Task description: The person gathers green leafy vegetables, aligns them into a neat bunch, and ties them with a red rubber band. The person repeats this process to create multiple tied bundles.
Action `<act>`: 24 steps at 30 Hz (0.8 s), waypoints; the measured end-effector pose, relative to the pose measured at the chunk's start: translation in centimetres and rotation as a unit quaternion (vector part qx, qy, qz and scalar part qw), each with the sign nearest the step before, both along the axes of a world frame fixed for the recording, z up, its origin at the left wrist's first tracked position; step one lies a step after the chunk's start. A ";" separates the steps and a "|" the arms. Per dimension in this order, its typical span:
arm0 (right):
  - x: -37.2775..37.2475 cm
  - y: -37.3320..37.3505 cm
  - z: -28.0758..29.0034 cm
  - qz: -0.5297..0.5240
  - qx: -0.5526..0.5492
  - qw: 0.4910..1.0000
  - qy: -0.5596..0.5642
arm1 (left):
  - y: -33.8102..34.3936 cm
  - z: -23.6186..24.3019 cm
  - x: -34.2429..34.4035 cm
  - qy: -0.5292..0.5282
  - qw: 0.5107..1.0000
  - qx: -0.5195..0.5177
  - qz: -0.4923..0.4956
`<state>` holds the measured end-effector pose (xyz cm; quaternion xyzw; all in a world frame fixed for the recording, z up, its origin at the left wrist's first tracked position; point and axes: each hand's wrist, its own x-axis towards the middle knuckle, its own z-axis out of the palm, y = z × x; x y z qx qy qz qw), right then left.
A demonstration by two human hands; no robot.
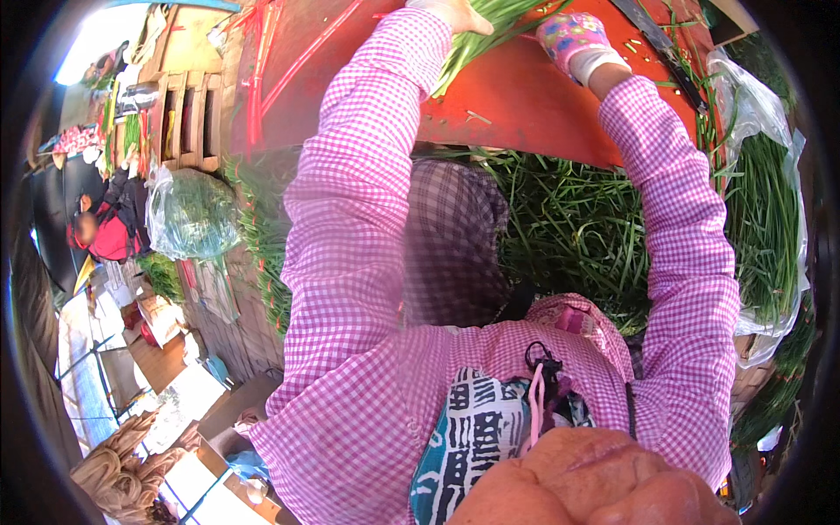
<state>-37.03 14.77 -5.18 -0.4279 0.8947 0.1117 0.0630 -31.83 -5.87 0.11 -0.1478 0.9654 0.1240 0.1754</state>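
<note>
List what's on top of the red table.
Stalks between the left hand and gloved right hand, a knife, red straps and scraps. The left sleeve hides part of the table; anything beneath it can't be seen.

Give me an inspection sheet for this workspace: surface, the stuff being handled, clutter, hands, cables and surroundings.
Surface: red table, with cut green scraps scattered on it.
Job's things: green bunch, partly out of view at the top edge.
Clutter: knife on the table, right of the right hand; red strips at the left.
Hands: left hand holds the bunch, partly cut off by the picture edge; right hand, in a floral glove, is close to the bunch; its grip is unclear.
Cables: nothing seen.
Surroundings: loose greens between the table and the person; clear bag with greens at right; another person at far left.
</note>
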 end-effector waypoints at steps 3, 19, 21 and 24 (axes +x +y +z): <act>1.9 1.1 2.0 -0.007 -0.037 0.999 -0.025 | 1.4 0.9 1.1 0.016 1.000 -0.003 -0.013; 8.4 1.9 5.0 -0.003 -0.250 0.947 -0.201 | 6.9 2.8 7.3 -0.008 0.994 -0.056 -0.089; 8.2 2.2 6.0 -0.006 -0.213 0.955 -0.205 | 7.4 2.0 7.6 -0.002 0.998 -0.038 -0.057; 5.5 2.5 6.8 0.204 -0.099 0.970 -0.093 | 7.4 0.7 7.7 0.052 0.996 -0.045 -0.059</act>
